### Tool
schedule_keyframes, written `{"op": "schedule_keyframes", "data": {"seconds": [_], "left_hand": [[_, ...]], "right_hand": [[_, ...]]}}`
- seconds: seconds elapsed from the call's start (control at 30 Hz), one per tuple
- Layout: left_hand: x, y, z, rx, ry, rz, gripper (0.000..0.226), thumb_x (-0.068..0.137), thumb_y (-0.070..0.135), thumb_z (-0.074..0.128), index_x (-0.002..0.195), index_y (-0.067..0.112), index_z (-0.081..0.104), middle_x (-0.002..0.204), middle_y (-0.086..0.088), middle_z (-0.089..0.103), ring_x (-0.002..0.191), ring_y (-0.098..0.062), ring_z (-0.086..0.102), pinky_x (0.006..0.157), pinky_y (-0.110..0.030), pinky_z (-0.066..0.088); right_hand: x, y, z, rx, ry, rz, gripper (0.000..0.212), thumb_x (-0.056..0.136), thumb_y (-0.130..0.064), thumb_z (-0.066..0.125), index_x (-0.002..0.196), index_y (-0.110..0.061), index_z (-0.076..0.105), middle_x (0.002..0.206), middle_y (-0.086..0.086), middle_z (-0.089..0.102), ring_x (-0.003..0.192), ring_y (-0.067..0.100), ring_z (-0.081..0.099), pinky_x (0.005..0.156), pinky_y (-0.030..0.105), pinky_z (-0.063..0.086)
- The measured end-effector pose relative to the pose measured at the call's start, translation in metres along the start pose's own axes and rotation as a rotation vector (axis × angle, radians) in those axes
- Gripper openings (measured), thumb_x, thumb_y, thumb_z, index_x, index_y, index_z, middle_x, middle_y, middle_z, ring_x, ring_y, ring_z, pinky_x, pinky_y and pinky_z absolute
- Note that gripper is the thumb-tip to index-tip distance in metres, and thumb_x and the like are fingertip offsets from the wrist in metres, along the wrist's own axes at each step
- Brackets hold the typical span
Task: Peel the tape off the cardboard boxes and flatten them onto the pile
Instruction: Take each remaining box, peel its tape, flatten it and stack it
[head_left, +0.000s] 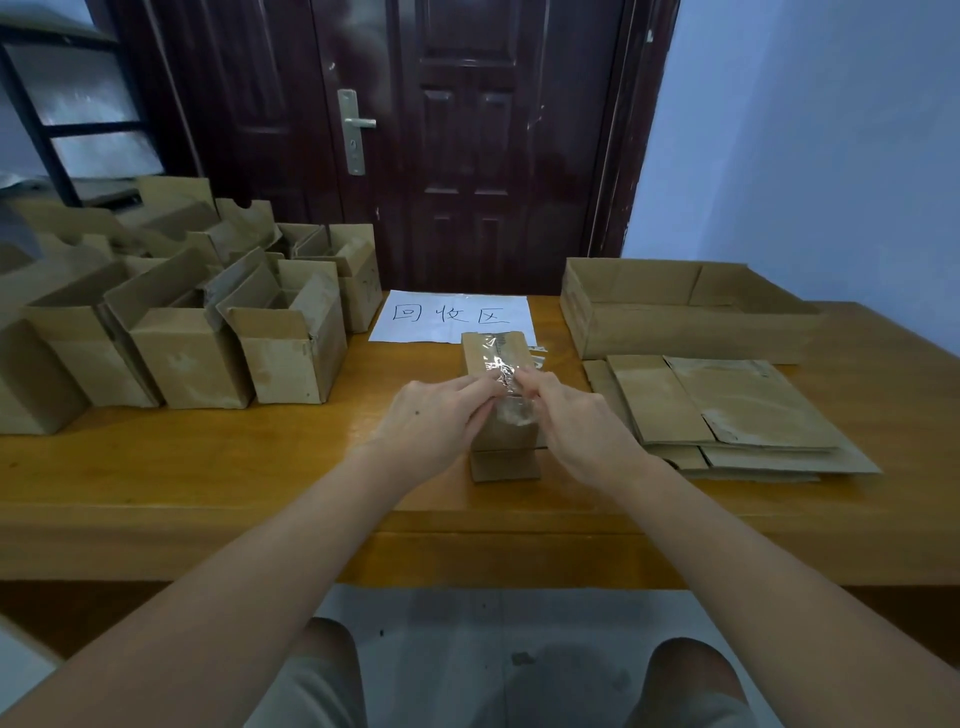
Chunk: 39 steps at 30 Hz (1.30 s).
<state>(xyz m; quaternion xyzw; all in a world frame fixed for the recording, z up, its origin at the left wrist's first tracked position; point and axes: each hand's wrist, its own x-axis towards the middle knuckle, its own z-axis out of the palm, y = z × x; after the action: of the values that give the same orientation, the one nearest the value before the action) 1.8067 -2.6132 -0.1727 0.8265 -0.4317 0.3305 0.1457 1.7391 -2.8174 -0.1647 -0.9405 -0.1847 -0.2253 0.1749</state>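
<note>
A small cardboard box (480, 349) stands on the wooden table (208, 467) in the middle, with clear tape (500, 366) running along its top. My left hand (434, 421) and my right hand (576, 423) meet over the box's near end, and the fingertips of both pinch the crumpled, partly lifted tape. One flap of the box (504, 465) lies open toward me. To the right lies the pile of flattened boxes (737, 410).
Several open cardboard boxes (182, 332) crowd the table's left side. A large shallow cardboard tray (685, 312) sits at the back right. A white paper sign (452, 317) lies behind the box. A dark door stands beyond the table.
</note>
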Motion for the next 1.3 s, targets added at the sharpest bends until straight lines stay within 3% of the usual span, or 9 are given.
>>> {"op": "schedule_keyframes", "data": {"seconds": [0.1,0.2,0.37,0.53,0.63,0.77,0.93,1.1,1.3], "left_hand": [[0.001,0.003,-0.001,-0.002,0.009,-0.008,0.036,0.109,0.040,0.034,0.120,0.023,0.064,0.121,-0.001,0.074,0.070,-0.017,0.073,0.046,-0.030,0.054],[0.002,0.005,-0.002,0.006,-0.013,-0.033,0.039,0.109,0.044,0.029,0.123,0.024,0.060,0.122,-0.005,0.074,0.067,-0.018,0.072,0.044,-0.030,0.054],[0.001,0.006,-0.001,0.039,-0.011,-0.048,0.050,0.105,0.046,0.022,0.125,0.021,0.062,0.128,-0.007,0.071,0.070,-0.020,0.074,0.044,-0.025,0.053],[0.000,0.009,-0.006,0.009,0.018,-0.031,0.041,0.107,0.040,0.031,0.119,0.019,0.066,0.119,-0.007,0.075,0.064,-0.018,0.072,0.044,-0.008,0.028],[0.000,0.009,-0.005,0.001,0.026,-0.048,0.035,0.110,0.037,0.038,0.114,0.019,0.067,0.114,-0.003,0.077,0.055,-0.015,0.066,0.043,-0.009,0.019],[-0.002,0.012,-0.002,0.039,-0.002,-0.074,0.020,0.102,0.034,0.055,0.114,0.020,0.064,0.105,0.006,0.076,0.051,-0.004,0.049,0.044,-0.009,0.018],[-0.003,0.016,-0.001,0.085,-0.015,-0.063,0.031,0.093,0.038,0.066,0.119,0.022,0.064,0.108,0.005,0.076,0.057,-0.011,0.063,0.043,-0.016,0.034],[0.001,0.014,0.005,0.111,0.010,-0.119,0.030,0.108,0.038,0.037,0.112,0.022,0.062,0.104,0.005,0.077,0.051,-0.013,0.061,0.039,-0.028,0.046],[0.005,0.014,0.000,0.077,-0.020,-0.143,0.038,0.107,0.038,0.030,0.116,0.016,0.060,0.104,0.001,0.077,0.054,-0.022,0.064,0.040,-0.028,0.043]], "right_hand": [[0.002,0.006,0.005,-0.014,0.019,-0.017,0.035,0.109,-0.024,0.035,0.138,-0.008,0.048,0.120,0.016,0.071,0.094,0.022,0.073,0.070,0.023,0.056],[0.004,0.010,0.008,-0.019,0.047,0.001,0.038,0.108,-0.024,0.038,0.143,-0.009,0.045,0.111,0.013,0.073,0.084,0.017,0.071,0.063,0.009,0.041],[0.005,0.011,0.012,-0.018,0.066,-0.056,0.045,0.105,-0.022,0.051,0.149,-0.013,0.041,0.130,0.011,0.068,0.101,0.018,0.072,0.079,0.022,0.054],[0.006,0.010,0.008,-0.010,0.071,-0.023,0.055,0.100,-0.025,0.062,0.151,-0.017,0.042,0.147,0.004,0.056,0.114,0.015,0.067,0.094,0.029,0.058],[0.006,0.008,0.005,0.032,0.086,0.021,0.045,0.097,-0.022,0.067,0.140,-0.015,0.053,0.155,0.002,0.047,0.121,0.014,0.062,0.101,0.029,0.052],[0.004,0.011,0.007,0.063,0.139,0.018,0.017,0.097,-0.014,0.066,0.113,-0.012,0.065,0.146,0.006,0.057,0.124,0.017,0.062,0.103,0.036,0.054],[0.004,0.011,0.009,0.051,0.190,-0.018,0.027,0.104,-0.016,0.055,0.128,-0.009,0.063,0.129,0.009,0.068,0.111,0.022,0.069,0.088,0.036,0.061],[0.006,0.012,0.010,-0.009,0.170,-0.050,0.044,0.104,-0.029,0.042,0.141,-0.007,0.053,0.139,0.011,0.062,0.091,0.025,0.075,0.073,0.039,0.065],[0.005,0.009,0.011,0.042,0.194,0.004,0.039,0.104,-0.021,0.053,0.142,-0.010,0.054,0.136,0.009,0.064,0.106,0.021,0.071,0.082,0.039,0.063]]}}
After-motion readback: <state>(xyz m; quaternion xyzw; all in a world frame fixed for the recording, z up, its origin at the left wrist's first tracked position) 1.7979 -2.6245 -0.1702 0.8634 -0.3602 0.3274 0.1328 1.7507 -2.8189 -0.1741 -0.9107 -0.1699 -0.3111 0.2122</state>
